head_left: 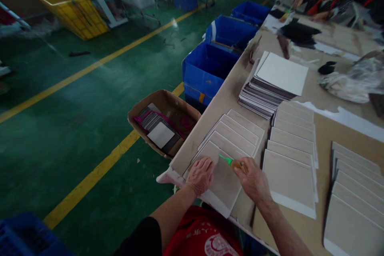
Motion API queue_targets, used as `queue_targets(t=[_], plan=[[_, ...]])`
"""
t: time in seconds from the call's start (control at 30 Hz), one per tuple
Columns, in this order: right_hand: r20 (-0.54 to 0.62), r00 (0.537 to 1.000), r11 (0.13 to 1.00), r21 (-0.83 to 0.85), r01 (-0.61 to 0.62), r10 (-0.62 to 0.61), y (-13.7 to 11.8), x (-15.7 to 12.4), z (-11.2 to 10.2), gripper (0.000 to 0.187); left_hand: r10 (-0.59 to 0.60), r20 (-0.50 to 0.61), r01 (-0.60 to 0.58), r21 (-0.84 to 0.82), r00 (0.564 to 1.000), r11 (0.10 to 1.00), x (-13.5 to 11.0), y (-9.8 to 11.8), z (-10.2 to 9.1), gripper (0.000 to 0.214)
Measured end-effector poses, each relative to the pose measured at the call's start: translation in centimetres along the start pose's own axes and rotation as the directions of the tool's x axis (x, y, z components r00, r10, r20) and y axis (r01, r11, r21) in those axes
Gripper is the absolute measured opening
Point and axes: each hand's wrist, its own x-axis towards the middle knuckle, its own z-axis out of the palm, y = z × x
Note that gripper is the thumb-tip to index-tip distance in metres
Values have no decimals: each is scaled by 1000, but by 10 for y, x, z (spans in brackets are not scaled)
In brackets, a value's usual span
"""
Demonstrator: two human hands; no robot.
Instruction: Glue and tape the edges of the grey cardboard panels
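Note:
My right hand point(254, 179) is wrapped round a small glue bottle point(236, 165) with amber contents and a green nozzle. The nozzle tip points left, just over the front panel point(223, 184) of an overlapping row of flat beige panels. On that panel's left part lies my left hand point(201, 175), its fingers stretched out and nothing visible in them. Behind it the other panels of the row point(238, 128) overlap like steps. A second overlapping row point(289, 172) lies to the right of my right hand, and a third row point(354, 212) is farther right.
A tall stack of panels point(282, 74) stands farther back on the table point(240, 84). Left of the table edge are a cardboard box point(136, 126) holding panels and several blue bins point(195, 74). Clear plastic point(354, 82) lies at the right; a person point(330, 4) sits beyond.

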Motion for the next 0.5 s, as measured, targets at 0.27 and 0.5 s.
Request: queue_targets(t=[0.27,0.5], plan=[[-20,997,997,-30,75,-75,-40,31,17,12,-1,-12,1,-2,1000,1000,0,0,1,41],[15,997,996,-56,71,-70,-19,12,4,15,-3,0,3,10,1000,1000,0,2,-1,40]])
